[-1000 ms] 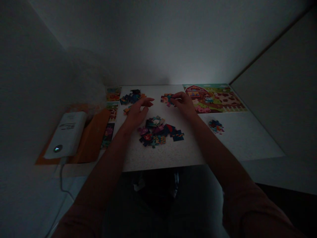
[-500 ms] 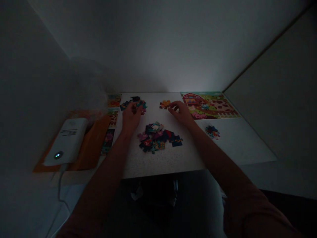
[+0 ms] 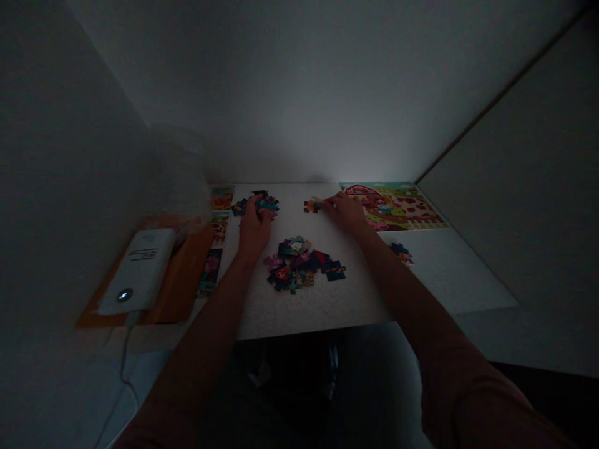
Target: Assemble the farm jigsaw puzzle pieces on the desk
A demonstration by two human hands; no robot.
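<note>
The scene is dim. My left hand (image 3: 254,223) reaches to a small dark heap of puzzle pieces (image 3: 269,203) at the far left of the white board (image 3: 304,305); its fingers curl on the pieces. My right hand (image 3: 345,211) rests further right, fingertips pinching a small joined cluster of orange and red pieces (image 3: 311,205). A larger pile of loose pieces (image 3: 302,262) lies between my forearms, nearer to me.
A finished farm puzzle (image 3: 393,206) lies at the far right of the board, a small clump of pieces (image 3: 401,252) in front of it. At the left are picture cards (image 3: 219,215), an orange folder (image 3: 180,280) and a white device (image 3: 140,269) with a lit button and cable.
My left hand has moved forward from the middle onto the far-left heap. My right hand has stayed at the orange cluster. The view has tilted, so the board sits lower in frame.
</note>
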